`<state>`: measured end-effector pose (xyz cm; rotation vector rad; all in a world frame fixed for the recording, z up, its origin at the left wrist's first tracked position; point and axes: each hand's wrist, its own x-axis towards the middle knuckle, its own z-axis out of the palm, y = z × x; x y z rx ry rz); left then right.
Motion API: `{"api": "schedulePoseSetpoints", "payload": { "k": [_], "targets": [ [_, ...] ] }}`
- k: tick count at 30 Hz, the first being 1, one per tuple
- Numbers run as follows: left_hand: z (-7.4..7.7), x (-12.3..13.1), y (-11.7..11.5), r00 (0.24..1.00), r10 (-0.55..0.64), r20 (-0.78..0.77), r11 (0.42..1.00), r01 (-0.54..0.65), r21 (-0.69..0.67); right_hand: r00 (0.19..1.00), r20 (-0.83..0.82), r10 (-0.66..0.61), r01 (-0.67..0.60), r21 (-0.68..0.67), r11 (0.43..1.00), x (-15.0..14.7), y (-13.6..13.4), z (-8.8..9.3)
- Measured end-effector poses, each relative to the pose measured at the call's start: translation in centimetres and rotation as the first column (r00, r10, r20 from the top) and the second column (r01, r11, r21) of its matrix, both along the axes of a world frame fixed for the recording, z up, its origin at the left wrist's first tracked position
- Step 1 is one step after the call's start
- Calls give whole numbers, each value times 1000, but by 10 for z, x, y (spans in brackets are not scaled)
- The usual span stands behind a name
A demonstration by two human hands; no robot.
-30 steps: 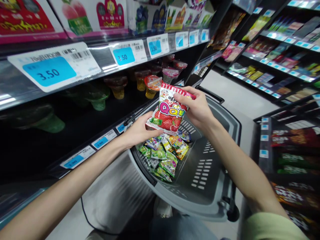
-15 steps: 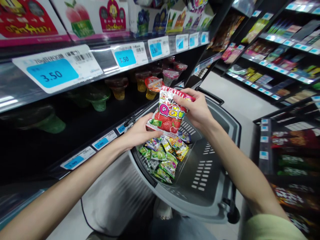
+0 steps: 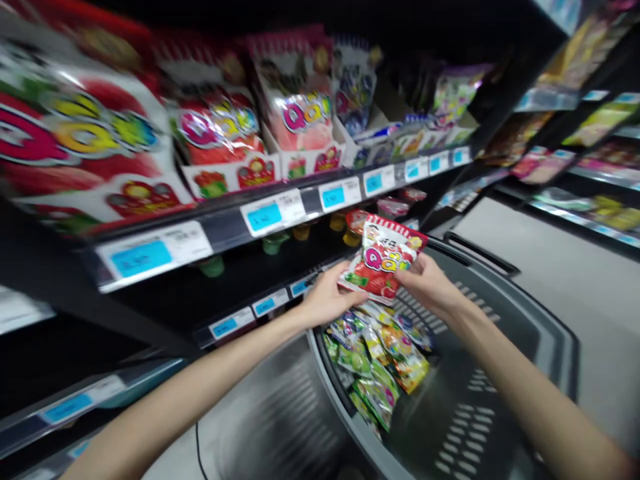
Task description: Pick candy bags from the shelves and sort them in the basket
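Between both hands, above the basket, is a red and white candy packet (image 3: pixel 383 257) with strawberries printed on it. My left hand (image 3: pixel 330 293) grips its lower left corner, thumb along the bottom edge. At the packet's right edge my right hand (image 3: pixel 431 283) pinches it with thumb and fingers. Below lies a gray basket (image 3: pixel 520 333) with slotted sides. A pile of small candy packets, green (image 3: pixel 377 393) and yellow-orange (image 3: pixel 407 360) among them, rests in its left part.
At the left, a shelf (image 3: pixel 225 223) with price tags holds boxed candy bags (image 3: pixel 305 100). Jelly cups (image 3: pixel 353 227) stand on the lower shelf. More stocked shelves (image 3: pixel 595 220) are at the upper right. A thin cable (image 3: pixel 199 450) lies on the floor.
The view has swung left and up, so the candy bags on the upper shelf now show. Hands, packet and basket appear further right and lower. My right hand has slid down the packet's right edge.
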<state>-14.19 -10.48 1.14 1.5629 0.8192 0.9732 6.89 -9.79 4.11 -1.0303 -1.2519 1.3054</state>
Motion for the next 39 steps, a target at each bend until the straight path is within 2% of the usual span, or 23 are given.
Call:
{"api": "schedulePoseSetpoints", "payload": {
  "k": [2, 3, 5, 7, 9, 11, 13, 14, 15, 16, 17, 19, 22, 24, 26, 29, 31, 34, 39],
  "targets": [
    [2, -5, -3, 975, 125, -185, 980, -92, 178, 987, 119, 109, -105, -37, 994, -3, -2, -3],
    [6, -8, -4, 953, 154, -262, 960, -81, 268, 982, 154, 112, -108, -33, 994, -3, -3, -4],
    [20, -17, -7, 902, 195, -385, 876, 16, 482, 981, 187, 54, -55, -2, 999, -2, -3, -5],
    [43, -28, -10, 828, 304, -471, 733, 112, 670, 982, 187, -29, 23, 36, 999, 1, -1, -5],
    [71, -40, -13, 698, 518, -494, 568, 151, 809, 979, 181, -88, 78, 61, 995, 6, 2, -5],
    [99, -52, -18, 542, 733, -411, 371, 188, 909, 975, 198, -106, 95, 66, 993, 10, 5, -5],
    [122, -64, -22, 395, 882, -256, 189, 201, 961, 969, 223, -103, 92, 60, 994, 13, 8, -6],
    [132, -70, -24, 329, 925, -188, 128, 197, 972, 966, 239, -100, 90, 52, 995, 13, 8, -6],
    [141, -75, -26, 266, 954, -137, 90, 184, 979, 963, 251, -101, 92, 49, 995, 13, 8, -6],
    [148, -79, -27, 205, 972, -114, 80, 167, 983, 959, 260, -114, 102, 58, 993, 13, 7, -5],
    [155, -83, -27, 146, 983, -115, 95, 141, 985, 953, 272, -134, 117, 80, 990, 11, 5, -3],
    [164, -90, -24, 46, 985, -168, 164, 81, 983, 936, 280, -214, 173, 164, 971, 4, -1, 5],
    [170, -96, -17, -20, 966, -259, 259, 1, 966, 942, 130, -311, 269, 267, 926, -18, -9, 35],
    [169, -96, -14, -18, 958, -285, 284, -54, 957, 960, -35, -279, 277, 285, 918, -40, -12, 67],
    [166, -95, -13, 7, 956, -295, 294, -103, 950, 962, -110, -250, 274, 372, 887, -64, -11, 102],
    [162, -94, -15, 55, 952, -302, 306, -114, 945, 984, -91, -150, 176, 518, 837, -102, 0, 152],
    [160, -96, -18, 63, 952, -300, 304, -89, 948, 997, -49, -57, 75, 615, 785, -128, 11, 176],
    [158, -99, -19, 72, 953, -296, 300, -63, 952, 991, 119, 53, -116, 625, 772, -163, 29, 197],
    [157, -103, -19, 118, 950, -288, 298, -81, 951, 946, 246, 212, -308, 477, 823, -201, 47, 206]
  ]
}}
